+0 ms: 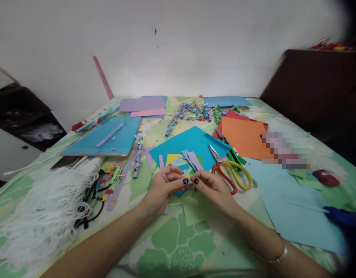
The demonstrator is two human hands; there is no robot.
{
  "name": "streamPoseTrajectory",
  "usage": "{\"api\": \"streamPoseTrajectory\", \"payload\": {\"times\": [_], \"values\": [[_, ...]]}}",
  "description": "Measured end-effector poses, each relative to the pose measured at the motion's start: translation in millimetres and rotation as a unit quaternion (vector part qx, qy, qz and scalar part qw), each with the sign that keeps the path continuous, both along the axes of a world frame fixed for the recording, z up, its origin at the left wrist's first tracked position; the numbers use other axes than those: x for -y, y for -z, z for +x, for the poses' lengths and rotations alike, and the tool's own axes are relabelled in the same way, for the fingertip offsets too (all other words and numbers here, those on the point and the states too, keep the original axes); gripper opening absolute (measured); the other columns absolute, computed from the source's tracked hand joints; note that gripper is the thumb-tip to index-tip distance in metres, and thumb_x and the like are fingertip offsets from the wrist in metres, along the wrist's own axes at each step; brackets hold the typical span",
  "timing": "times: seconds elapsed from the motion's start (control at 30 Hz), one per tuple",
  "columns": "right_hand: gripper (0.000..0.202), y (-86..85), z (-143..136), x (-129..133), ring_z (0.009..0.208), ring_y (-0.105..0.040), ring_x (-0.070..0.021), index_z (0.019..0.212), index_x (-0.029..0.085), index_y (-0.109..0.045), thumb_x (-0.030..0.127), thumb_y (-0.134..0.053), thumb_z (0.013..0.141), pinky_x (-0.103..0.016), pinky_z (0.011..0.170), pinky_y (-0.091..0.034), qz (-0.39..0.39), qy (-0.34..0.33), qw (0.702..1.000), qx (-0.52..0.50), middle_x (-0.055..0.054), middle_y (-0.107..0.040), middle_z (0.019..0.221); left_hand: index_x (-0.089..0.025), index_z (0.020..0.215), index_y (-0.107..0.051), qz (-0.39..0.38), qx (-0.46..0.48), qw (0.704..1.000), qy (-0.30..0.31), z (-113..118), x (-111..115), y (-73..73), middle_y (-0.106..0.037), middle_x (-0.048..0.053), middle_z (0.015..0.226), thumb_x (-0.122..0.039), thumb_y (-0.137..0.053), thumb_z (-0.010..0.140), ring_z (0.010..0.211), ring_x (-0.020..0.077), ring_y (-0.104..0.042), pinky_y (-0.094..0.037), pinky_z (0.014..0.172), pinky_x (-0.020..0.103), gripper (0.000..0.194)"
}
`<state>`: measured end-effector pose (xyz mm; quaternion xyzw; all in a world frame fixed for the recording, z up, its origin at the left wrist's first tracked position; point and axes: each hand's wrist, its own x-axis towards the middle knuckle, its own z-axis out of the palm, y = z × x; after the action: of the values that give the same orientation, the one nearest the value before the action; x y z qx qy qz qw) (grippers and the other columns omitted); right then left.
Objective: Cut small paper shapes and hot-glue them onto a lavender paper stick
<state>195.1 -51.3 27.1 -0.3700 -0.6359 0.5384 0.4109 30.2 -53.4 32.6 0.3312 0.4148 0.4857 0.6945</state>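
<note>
Both hands meet just in front of the scissors (pixel 228 170), forearms angling in from the near edge of the table (pixel 178 239): the left hand (pixel 163 189) and the right hand (pixel 214 189) pinch a small blue paper piece (pixel 189 181) between thumbs and forefingers. Its ends are hidden by the fingertips, so its long axis cannot be told.

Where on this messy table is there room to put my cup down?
Bare cloth shows near the table edge, between the two forearms. Another patch lies between the white string pile and the left hand. Around the scissors and blue paper it's crowded.
</note>
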Motion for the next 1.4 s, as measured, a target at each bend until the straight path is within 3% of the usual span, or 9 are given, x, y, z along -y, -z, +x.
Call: {"api": "streamPoseTrajectory", "payload": {"times": [0.47, 0.87, 1.4], "values": [[0.025, 1.5, 3.4, 0.4, 0.074, -0.059, -0.0151, 0.081, 0.018, -0.056, 0.042, -0.060, 0.083, -0.030, 0.069, -0.047, -0.032, -0.029, 0.998, -0.046, -0.002, -0.057, 0.077, -0.013, 0.082, -0.058, -0.004, 0.025, 0.999, 0.023, 0.8, 1.9, 1.1, -0.069, 0.001, 0.063, -0.015, -0.079, 0.062, 0.057, 0.0086, -0.062, -0.046, 0.057, 0.017, 0.029], [0.031, 1.8, 2.0, -1.3, 0.064, -0.051, -0.0117, 0.074, 0.018, -0.051, 0.046, -0.062, 0.081, -0.025, 0.059, -0.042, -0.040, -0.036, 0.996, -0.071, 0.000, -0.053, 0.068, -0.012, 0.088, -0.057, -0.039, 0.050, 0.997, 0.050, 0.1, 1.5, 3.1, -0.071, 0.002, 0.069, -0.014, -0.079, 0.062, 0.058, 0.0080, -0.063, -0.047, 0.058, 0.016, 0.035], [0.029, 2.4, 1.3, -1.6, 0.062, -0.050, -0.0113, 0.075, 0.018, -0.052, 0.044, -0.060, 0.083, -0.024, 0.059, -0.041, -0.020, -0.045, 0.996, -0.073, 0.000, -0.053, 0.067, -0.011, 0.086, -0.056, -0.039, 0.068, 0.996, 0.036, 1.7, 2.2, 5.4, -0.069, 0.002, 0.067, -0.013, -0.080, 0.060, 0.057, 0.0074, -0.063, -0.049, 0.058, 0.015, 0.035]]}}
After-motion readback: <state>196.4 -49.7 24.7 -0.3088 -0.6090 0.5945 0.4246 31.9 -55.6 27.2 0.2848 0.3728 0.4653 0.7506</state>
